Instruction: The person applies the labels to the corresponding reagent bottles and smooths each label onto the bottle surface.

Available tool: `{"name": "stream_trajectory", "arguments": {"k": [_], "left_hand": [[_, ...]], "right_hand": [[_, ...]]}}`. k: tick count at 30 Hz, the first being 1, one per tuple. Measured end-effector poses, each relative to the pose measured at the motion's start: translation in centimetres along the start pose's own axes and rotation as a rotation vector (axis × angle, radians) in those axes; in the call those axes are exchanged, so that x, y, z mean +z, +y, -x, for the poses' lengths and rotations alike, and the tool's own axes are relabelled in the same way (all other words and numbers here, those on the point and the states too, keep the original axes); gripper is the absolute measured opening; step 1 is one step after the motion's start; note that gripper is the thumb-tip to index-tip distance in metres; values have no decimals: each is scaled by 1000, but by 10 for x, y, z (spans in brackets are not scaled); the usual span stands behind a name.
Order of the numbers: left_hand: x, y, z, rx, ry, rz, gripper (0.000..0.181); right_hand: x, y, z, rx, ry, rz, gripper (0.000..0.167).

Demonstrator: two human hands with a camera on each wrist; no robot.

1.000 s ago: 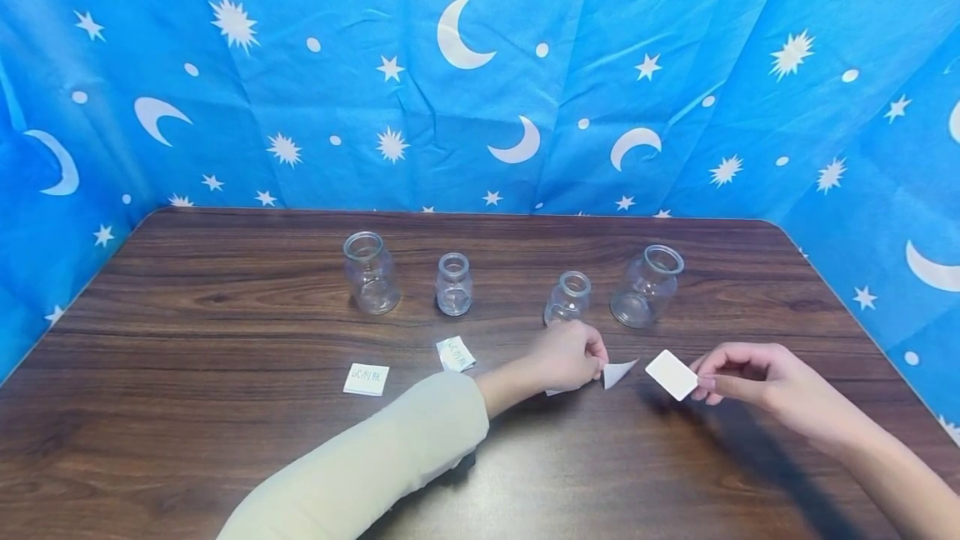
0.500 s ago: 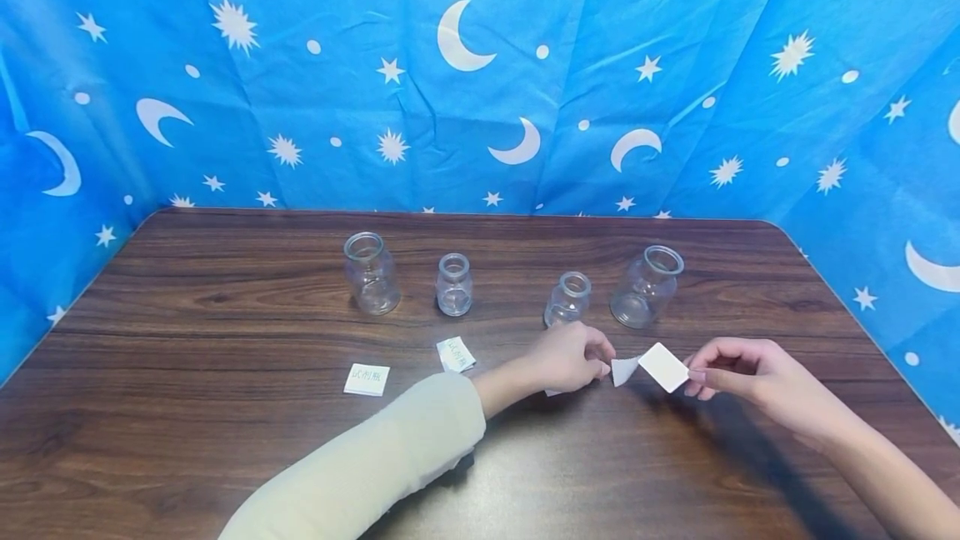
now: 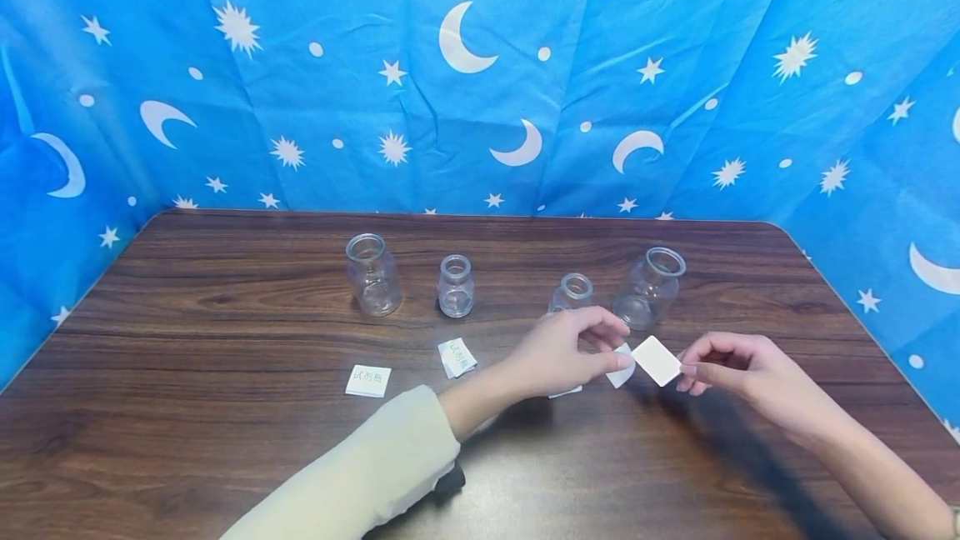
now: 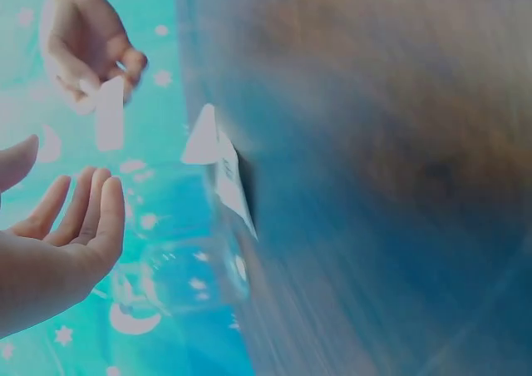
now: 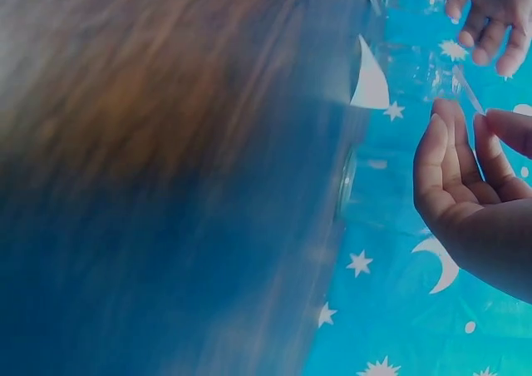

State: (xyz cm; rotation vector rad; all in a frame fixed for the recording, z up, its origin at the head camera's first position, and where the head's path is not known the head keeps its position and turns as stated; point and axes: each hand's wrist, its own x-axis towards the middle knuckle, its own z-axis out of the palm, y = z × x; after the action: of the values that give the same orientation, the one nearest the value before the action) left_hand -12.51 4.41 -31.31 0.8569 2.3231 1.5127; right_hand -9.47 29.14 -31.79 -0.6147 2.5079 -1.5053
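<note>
The right hand [image 3: 738,365] pinches one corner of a small white card [image 3: 657,361] between thumb and fingertips, above the table. To its left the left hand [image 3: 573,350] reaches toward the card, thumb and fingers apart; in the left wrist view this hand [image 4: 71,243] holds nothing. A bent white paper [image 3: 620,366] stands up from the table between the hands, partly behind the left thumb in the head view. Another paper [image 3: 566,392] shows only its edge under the left hand. Behind the hands are a small glass jar [image 3: 574,288] and a larger one [image 3: 648,286].
On the left of the wooden table [image 3: 225,340] stand a large glass jar [image 3: 373,277] and a small one [image 3: 455,288]. In front of them lie two white papers with writing [image 3: 367,380], the other paper [image 3: 457,357] askew. A blue curtain [image 3: 322,98] hangs behind.
The left hand has moved off the bent paper, up and slightly right, and its fingers have spread. The right hand has carried the card a little leftward.
</note>
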Motion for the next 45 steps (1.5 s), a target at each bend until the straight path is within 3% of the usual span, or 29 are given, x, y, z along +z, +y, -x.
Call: {"name": "stream_trajectory", "arguments": {"k": [4,11,16,21,30,37,41,45], "left_hand": [[6,6,6,29,6,74,24],[15,5,9,22,-19,89,24],[17,2,9,30,-17,119,22],[17,-1,8,38,14,150,18],[18,-4,4,19,68,114,12],[18,-5,3,33,113,65,8],[18,-4,2,31,125,130,9],[17,-3,1,26,118,192,8]], "right_hand": [[4,-6,-3,-22,7,-43,7],[11,-11,-9,-128,-37,-140,14],[15,-12,-10,-163,-54,-141,19],[17,-12,-11,-156,-84,-165,23],[20,-14,-11,-144,-76,-157,23],[23,-12,-11,-45,37,-92,17],[25,-10,-13,-14,96,-80,18],[26,-10,-13,20,107,-54,17]]}}
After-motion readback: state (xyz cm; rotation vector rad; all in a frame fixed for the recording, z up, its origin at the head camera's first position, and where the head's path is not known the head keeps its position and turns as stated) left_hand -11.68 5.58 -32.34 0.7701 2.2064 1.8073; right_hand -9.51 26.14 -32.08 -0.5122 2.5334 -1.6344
